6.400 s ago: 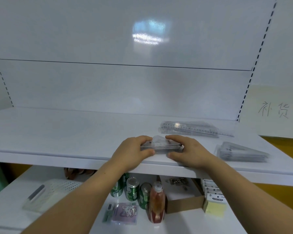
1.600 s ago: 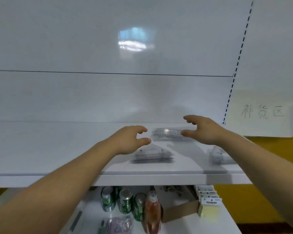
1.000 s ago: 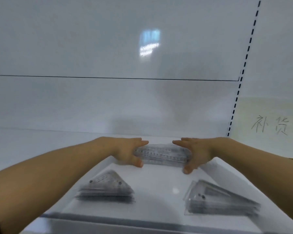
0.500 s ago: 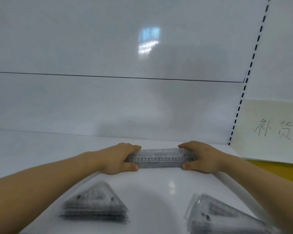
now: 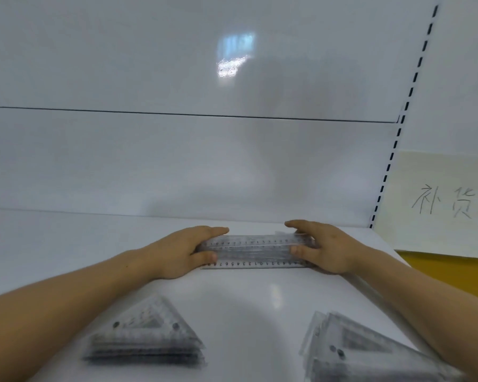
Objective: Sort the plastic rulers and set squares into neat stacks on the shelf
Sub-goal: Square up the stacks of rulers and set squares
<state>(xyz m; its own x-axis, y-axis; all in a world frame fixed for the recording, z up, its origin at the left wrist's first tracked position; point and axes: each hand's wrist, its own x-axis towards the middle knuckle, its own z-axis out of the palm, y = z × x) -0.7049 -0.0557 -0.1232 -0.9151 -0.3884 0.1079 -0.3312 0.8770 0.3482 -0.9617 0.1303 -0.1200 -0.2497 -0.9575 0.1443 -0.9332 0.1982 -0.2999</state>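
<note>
**Operator:** What has changed in the last second or so?

**Inspector:** Both hands were open in the air above the shelf [image 5: 66, 244]. They are now down on the rulers [image 5: 255, 252]. The left hand [image 5: 185, 252] grasps the left end and the right hand [image 5: 326, 249] grasps the right end. On each hand the fingers [image 5: 218, 230] curl over the far edge and the thumb presses the near edge. The rulers, earlier a loose fan, are now gathered into one block.

**Operator:** What does that mean for the task?

**Inspector:** The ruler stack appears to be in the squaring step. The lowest ruler juts toward the near side, so alignment is likely not complete.

**Operator:** Location and orientation?

**Inspector:** The rulers lie flat at the back of the shelf, close to the back wall [image 5: 177, 166]. The long axis runs left to right, parallel to that wall. The printed scale faces up, with numerals along the near edge.

**Operator:** And the set squares?

**Inspector:** There are two stacks near the front, well apart from the rulers: left set squares [image 5: 146, 340] and right set squares [image 5: 351, 351]. Both are blurred. The right stack looks somewhat fanned.
</note>
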